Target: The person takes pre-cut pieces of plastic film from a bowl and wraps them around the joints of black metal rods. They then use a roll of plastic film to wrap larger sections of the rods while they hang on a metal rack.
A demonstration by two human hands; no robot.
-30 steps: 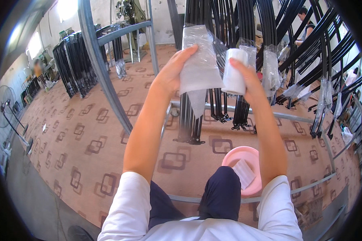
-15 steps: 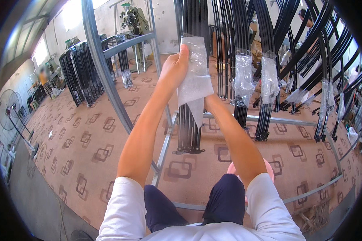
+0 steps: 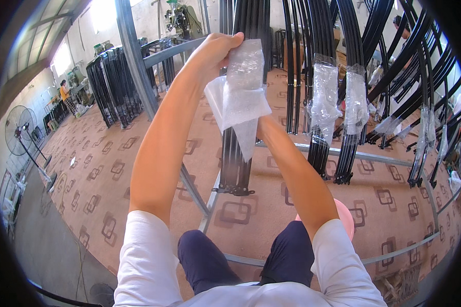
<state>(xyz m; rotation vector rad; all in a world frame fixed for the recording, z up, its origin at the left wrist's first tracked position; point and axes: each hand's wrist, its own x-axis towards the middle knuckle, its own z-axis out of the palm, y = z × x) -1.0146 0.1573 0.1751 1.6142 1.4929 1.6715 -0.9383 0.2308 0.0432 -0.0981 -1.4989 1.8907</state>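
Closest to us, at the lower edge, we see white sleeves (image 3: 146, 250) and dark trousers (image 3: 205, 261). From the sleeves, the left forearm (image 3: 161, 133) reaches up to the left grip (image 3: 216, 51), and the right forearm (image 3: 294, 161) slants in toward the middle.

The left grip sits at the top left of a white wrap (image 3: 246, 69), its thumb by the upper edge; we cannot tell whether its fingers are clamped on anything. The right grip is hidden behind the wrap, so we cannot tell its state either.

The wrap lies around an upright bundle of black rods (image 3: 235, 163), straight ahead of us. A loose flap (image 3: 215, 100) sticks out on the left, and a pointed corner (image 3: 247, 140) hangs down over the rods.

Lower right, a pink basin (image 3: 346, 219) shows partly behind the right forearm. A grey metal frame (image 3: 133, 56) stands on the patterned floor (image 3: 95, 204).

To the right of our bundle, we see two more wrapped bundles (image 3: 325, 97) hanging side by side.

Farther off on the left are a standing fan (image 3: 23, 128) and a row of black strips (image 3: 115, 87). A green machine (image 3: 183, 21) stands near the back wall. We also make out a person in a yellow top (image 3: 64, 93) at far left and another person (image 3: 404, 31) at upper right, partly behind rods.
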